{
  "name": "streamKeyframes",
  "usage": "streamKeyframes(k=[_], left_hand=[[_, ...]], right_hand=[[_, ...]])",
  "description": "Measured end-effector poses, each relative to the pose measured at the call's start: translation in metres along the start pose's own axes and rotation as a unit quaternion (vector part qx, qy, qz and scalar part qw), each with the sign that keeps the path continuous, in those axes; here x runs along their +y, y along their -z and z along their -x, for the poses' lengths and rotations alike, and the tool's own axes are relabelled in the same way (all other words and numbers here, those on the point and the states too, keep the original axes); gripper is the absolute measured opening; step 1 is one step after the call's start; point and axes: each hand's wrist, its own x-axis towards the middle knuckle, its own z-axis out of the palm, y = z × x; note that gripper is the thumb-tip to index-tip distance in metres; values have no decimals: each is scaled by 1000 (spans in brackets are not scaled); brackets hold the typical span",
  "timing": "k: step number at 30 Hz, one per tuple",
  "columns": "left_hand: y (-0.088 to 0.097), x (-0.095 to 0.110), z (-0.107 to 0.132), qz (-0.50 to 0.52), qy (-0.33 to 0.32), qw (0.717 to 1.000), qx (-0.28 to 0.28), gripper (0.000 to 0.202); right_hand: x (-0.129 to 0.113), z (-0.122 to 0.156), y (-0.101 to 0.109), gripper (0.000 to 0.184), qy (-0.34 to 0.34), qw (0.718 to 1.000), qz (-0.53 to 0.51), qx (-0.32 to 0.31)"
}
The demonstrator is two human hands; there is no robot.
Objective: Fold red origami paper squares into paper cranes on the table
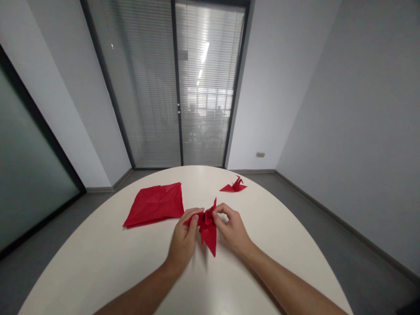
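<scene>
A red folded paper figure point(208, 236), with several pointed flaps, is held between both hands just above the table. My left hand point(184, 238) pinches its left flap, the thumb lying on top. Closed in a pinch, my right hand point(232, 225) grips the figure's right side near the upright point; the fingertips partly hide the paper there. One broad point of the figure hangs down toward me. Beyond my right hand, a finished-looking red paper crane point(235, 185) sits on the table. Left of my hands lies a stack of creased red paper sheets point(155, 202).
The round white table point(138, 271) has its curved far edge in front of me. Behind it stand a glass door with blinds point(210, 109) and pale walls point(357, 131). A wall socket point(260, 155) is low at the back right.
</scene>
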Motion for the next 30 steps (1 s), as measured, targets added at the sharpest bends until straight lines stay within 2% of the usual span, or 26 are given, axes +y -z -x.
streamKeyframes(k=[5,9,12,17,22,25,27,30], left_hand=[[1,2,3,36,36,999,0,42],[0,4,4,30,29,999,-18,38],[-1,3,3,13,19,999,-26,30],[-1,4,3,-8,-5,1000,-26,20],[-1,3,3,-32,10,999,2,17],[-1,1,2,-38,13,999,10,17],[0,1,2,-42,11,999,9,17],[0,0,2,-48,12,999,13,18]], right_hand=[[9,-2,-1,26,-28,995,-90,43],[14,-3,-2,30,-105,971,-213,6],[15,-4,-4,33,-126,954,-272,-9],[19,-5,-5,32,-139,947,-289,-2],[18,-5,-1,31,-174,953,-245,-45],[10,-1,1,46,-164,955,-224,-106],[5,2,1,64,-140,953,-227,-146],[-1,5,-2,82,-123,949,-240,-165]])
